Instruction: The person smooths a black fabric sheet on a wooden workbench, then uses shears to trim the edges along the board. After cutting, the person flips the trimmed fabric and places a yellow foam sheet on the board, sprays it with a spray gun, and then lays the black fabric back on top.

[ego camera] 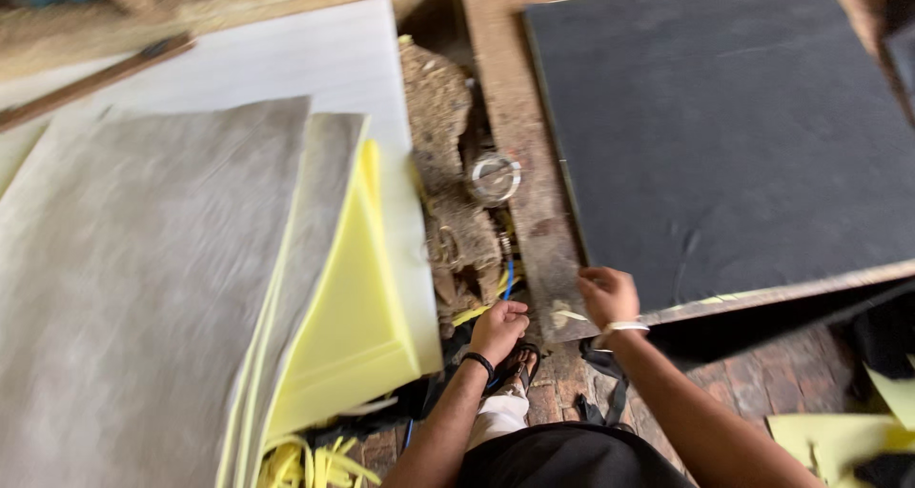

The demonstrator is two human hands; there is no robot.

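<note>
Black board (734, 135) on wooden bench (500, 88), brick floor (762, 374)

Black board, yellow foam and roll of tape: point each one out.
Black board (724, 126), head view, middle of its dark top face.
Yellow foam (357, 326), head view, bare sloping face beside the grey sheets.
Roll of tape (495, 177), head view, on its clear ring.

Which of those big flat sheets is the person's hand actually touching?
The black sheet on the right: the right hand rests at its near corner. The grey sheets and yellow foam lie off to the left, untouched.
</note>
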